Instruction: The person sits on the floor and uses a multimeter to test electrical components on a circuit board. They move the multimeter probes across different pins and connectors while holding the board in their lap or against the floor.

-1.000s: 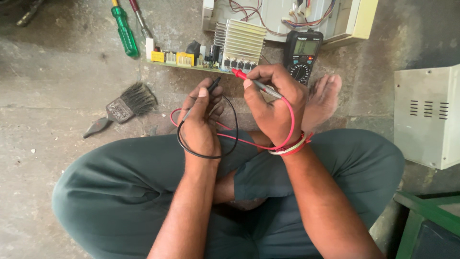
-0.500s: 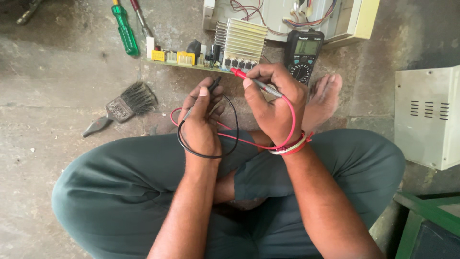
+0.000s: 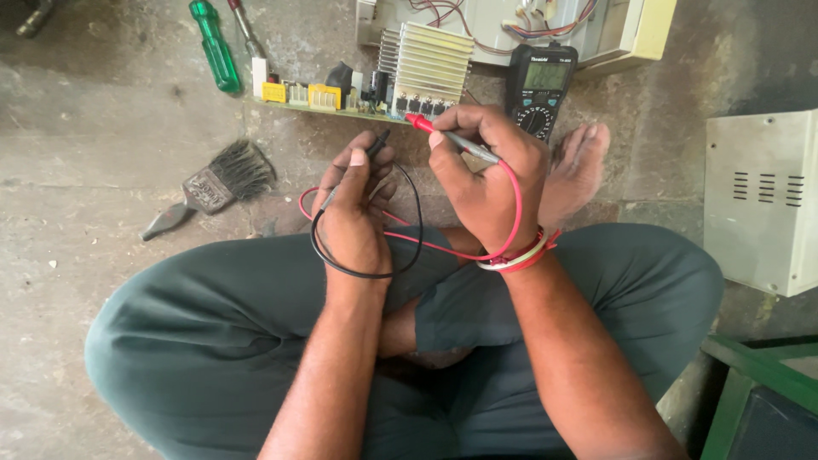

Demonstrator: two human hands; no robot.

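I sit cross-legged on a concrete floor. My left hand (image 3: 354, 209) grips a black test probe (image 3: 375, 140) whose tip points toward a circuit board (image 3: 341, 95) with a ribbed metal heatsink (image 3: 430, 68). My right hand (image 3: 486, 175) pinches a red test probe (image 3: 422, 125), its tip near the board's front edge below the heatsink. Red and black leads (image 3: 409, 247) loop over my wrists. A black digital multimeter (image 3: 541, 89) stands just beyond my right hand, beside my bare foot (image 3: 579, 166).
A green-handled screwdriver (image 3: 215, 47) and a second tool lie at the far left of the board. A dark paintbrush (image 3: 217, 183) rests on the floor at left. An open cream casing (image 3: 596, 30) with wires sits behind. A white vented metal box (image 3: 763, 200) and a green frame (image 3: 754, 375) are at right.
Both probes have edged slightly closer to the circuit board; the red tip now sits nearer the board's front edge. Otherwise the scene holds still.
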